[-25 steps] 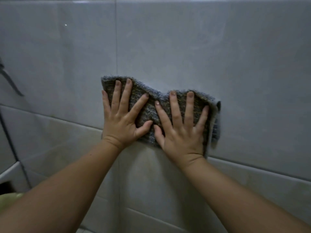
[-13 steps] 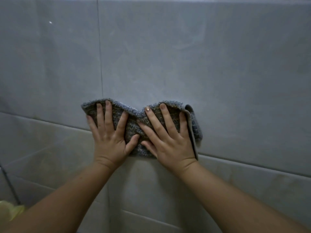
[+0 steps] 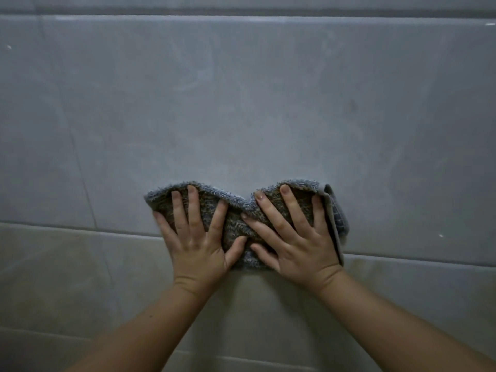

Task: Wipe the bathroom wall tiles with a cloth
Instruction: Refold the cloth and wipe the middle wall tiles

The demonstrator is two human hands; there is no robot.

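Head camera looks at the grey wall tiles (image 3: 241,103), where the left hand (image 3: 197,248) and right hand (image 3: 298,242) press a bunched grey cloth (image 3: 236,224) flat against them, fingers spread and straight, just above a horizontal grout line (image 3: 80,229).

Apart from my work, I see a dark horizontal band (image 3: 241,9) running the full width at the very top; what it is I cannot tell. Just below its right end sits a tiny bright glint (image 3: 493,24). A second speck (image 3: 9,47) lies below its left end, and a third speck (image 3: 441,234) far beneath, rightward.
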